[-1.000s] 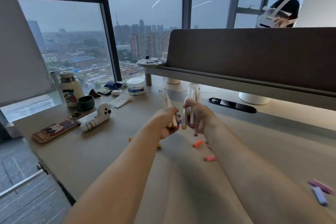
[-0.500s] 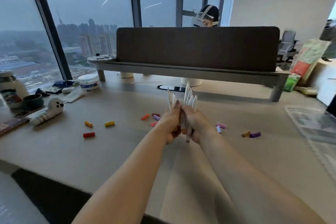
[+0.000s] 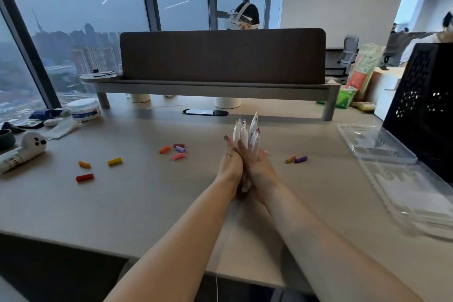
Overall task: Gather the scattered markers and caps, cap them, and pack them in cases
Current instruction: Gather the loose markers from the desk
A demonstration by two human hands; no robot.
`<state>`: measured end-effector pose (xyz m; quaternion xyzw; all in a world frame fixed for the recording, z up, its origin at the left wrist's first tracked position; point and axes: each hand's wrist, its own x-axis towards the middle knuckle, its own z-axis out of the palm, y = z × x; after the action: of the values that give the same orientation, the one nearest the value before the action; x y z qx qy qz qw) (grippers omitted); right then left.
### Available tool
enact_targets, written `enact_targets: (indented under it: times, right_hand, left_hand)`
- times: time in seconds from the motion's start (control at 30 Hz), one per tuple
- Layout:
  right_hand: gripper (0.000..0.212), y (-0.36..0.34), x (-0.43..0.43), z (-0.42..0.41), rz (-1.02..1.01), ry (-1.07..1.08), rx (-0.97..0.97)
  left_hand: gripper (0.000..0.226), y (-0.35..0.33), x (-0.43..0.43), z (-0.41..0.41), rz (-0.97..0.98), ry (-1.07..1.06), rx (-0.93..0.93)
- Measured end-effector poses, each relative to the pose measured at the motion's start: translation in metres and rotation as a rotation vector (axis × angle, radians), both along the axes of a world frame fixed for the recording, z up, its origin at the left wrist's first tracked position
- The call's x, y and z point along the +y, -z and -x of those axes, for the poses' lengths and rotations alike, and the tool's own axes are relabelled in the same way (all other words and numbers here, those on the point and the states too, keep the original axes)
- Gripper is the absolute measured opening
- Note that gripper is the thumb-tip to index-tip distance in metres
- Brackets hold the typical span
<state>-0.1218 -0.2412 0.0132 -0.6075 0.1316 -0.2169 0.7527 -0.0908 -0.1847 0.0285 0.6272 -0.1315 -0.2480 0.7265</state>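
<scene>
My left hand (image 3: pixel 230 167) and right hand (image 3: pixel 259 169) are pressed together, both clamped on one bundle of white markers (image 3: pixel 247 135). The bundle is held above mid-tabletop (image 3: pixel 147 203), tips pointing up and away. Loose caps lie on the tabletop: three far left (image 3: pixel 84 177), a cluster (image 3: pixel 175 151) near left, a pair (image 3: pixel 296 159) to the right. Clear cases (image 3: pixel 375 147) lie far right.

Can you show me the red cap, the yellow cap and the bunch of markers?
red cap (image 3: pixel 84 177), head view, middle of its body.
yellow cap (image 3: pixel 114 161), head view, middle of its body.
bunch of markers (image 3: pixel 244 136), head view, on one white barrel.
</scene>
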Motion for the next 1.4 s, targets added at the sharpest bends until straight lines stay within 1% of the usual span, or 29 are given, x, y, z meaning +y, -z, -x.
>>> enact_targets:
  times: [0.1, 0.17, 0.23, 0.33, 0.4, 0.47, 0.53, 0.6, 0.73, 0.8, 0.87, 0.97, 1.0, 1.03, 1.13, 1.23, 1.3, 1.4]
  right_hand:
    - [0.04, -0.003, -0.002, 0.003, 0.052, 0.07, -0.13]
    - [0.032, -0.005, -0.002, 0.005, 0.106, 0.101, -0.167]
    - [0.032, -0.001, -0.004, 0.005, 0.166, 0.11, -0.179]
    - [0.04, 0.006, -0.006, 0.003, 0.278, 0.116, -0.172]
    - [0.04, 0.007, -0.006, 0.002, 0.327, 0.107, -0.175]
    - [0.041, 0.01, -0.009, 0.002, 0.363, 0.071, -0.173]
    - [0.045, 0.013, -0.012, 0.003, 0.411, 0.032, -0.146]
    - [0.05, 0.017, -0.014, 0.001, 0.485, 0.007, -0.109]
    - [0.042, 0.015, -0.012, 0.002, 0.584, -0.011, -0.075]
    - [0.039, 0.01, -0.011, 0.005, 0.612, -0.026, -0.064]
    - [0.041, 0.005, -0.008, 0.009, 0.631, -0.042, -0.063]
    - [0.045, 0.002, -0.005, 0.015, 0.576, -0.027, -0.093]
    - [0.045, 0.001, -0.004, 0.015, 0.544, -0.02, -0.11]
    - [0.045, 0.001, -0.004, 0.015, 0.532, -0.022, -0.121]
    - [0.049, -0.001, -0.001, 0.014, 0.59, -0.048, -0.097]
    - [0.045, 0.0, -0.001, 0.014, 0.6, -0.053, -0.079]
    - [0.042, 0.001, -0.001, 0.013, 0.554, -0.038, -0.098]
    - [0.044, 0.004, -0.002, 0.011, 0.456, -0.036, -0.103]
  left_hand:
    - [0.073, 0.011, -0.002, -0.001, 0.102, -0.006, -0.025]
    - [0.068, 0.014, 0.0, -0.004, 0.192, 0.027, 0.007]
    - [0.074, 0.016, 0.004, -0.006, 0.281, 0.084, 0.0]
    - [0.084, 0.017, 0.013, -0.01, 0.39, 0.196, -0.015]
    - [0.08, 0.016, 0.017, -0.008, 0.376, 0.26, -0.055]
    - [0.076, 0.019, 0.019, -0.008, 0.317, 0.281, -0.124]
    - [0.074, 0.023, 0.022, -0.014, 0.274, 0.215, -0.17]
    - [0.065, 0.026, 0.025, -0.019, 0.242, 0.183, -0.206]
    - [0.056, 0.029, 0.026, -0.018, 0.186, 0.143, -0.263]
    - [0.056, 0.03, 0.025, -0.019, 0.187, 0.145, -0.269]
    - [0.058, 0.029, 0.026, -0.017, 0.197, 0.155, -0.277]
    - [0.039, 0.027, 0.028, -0.012, 0.245, 0.146, -0.284]
    - [0.036, 0.026, 0.028, -0.01, 0.264, 0.149, -0.283]
    - [0.036, 0.025, 0.029, -0.009, 0.271, 0.147, -0.287]
    - [0.041, 0.025, 0.03, -0.01, 0.245, 0.136, -0.3]
    - [0.036, 0.024, 0.029, -0.009, 0.241, 0.101, -0.268]
    - [0.03, 0.023, 0.028, -0.009, 0.238, 0.079, -0.274]
    - [0.022, 0.021, 0.024, -0.01, 0.202, 0.036, -0.326]
